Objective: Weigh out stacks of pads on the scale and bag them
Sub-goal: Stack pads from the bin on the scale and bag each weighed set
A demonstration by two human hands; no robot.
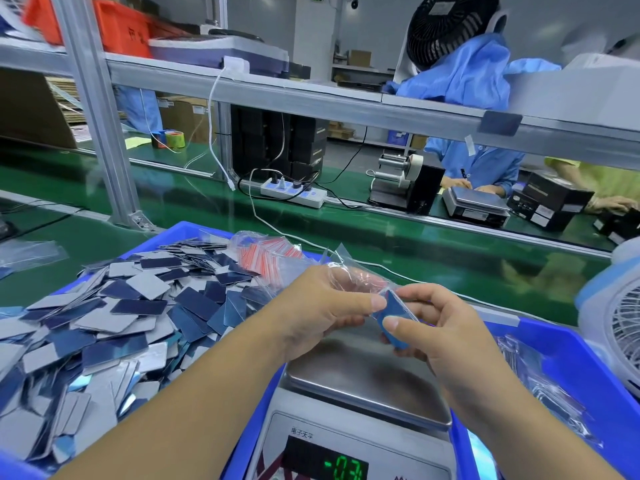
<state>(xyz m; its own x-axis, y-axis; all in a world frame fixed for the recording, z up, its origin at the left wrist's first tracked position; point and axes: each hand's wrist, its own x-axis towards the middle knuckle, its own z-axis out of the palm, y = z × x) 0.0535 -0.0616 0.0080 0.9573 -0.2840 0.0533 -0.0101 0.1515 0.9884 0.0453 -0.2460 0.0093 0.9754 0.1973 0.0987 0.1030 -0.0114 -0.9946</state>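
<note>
With the left hand pinching the bag mouth, the right hand, pinching the pads, should slide them in squarely.

A factory packing line: a green conveyor belt under aluminium-frame shelving, blue parts bins, digital scales and smocked workers (blue, mostly) opposite.
</note>
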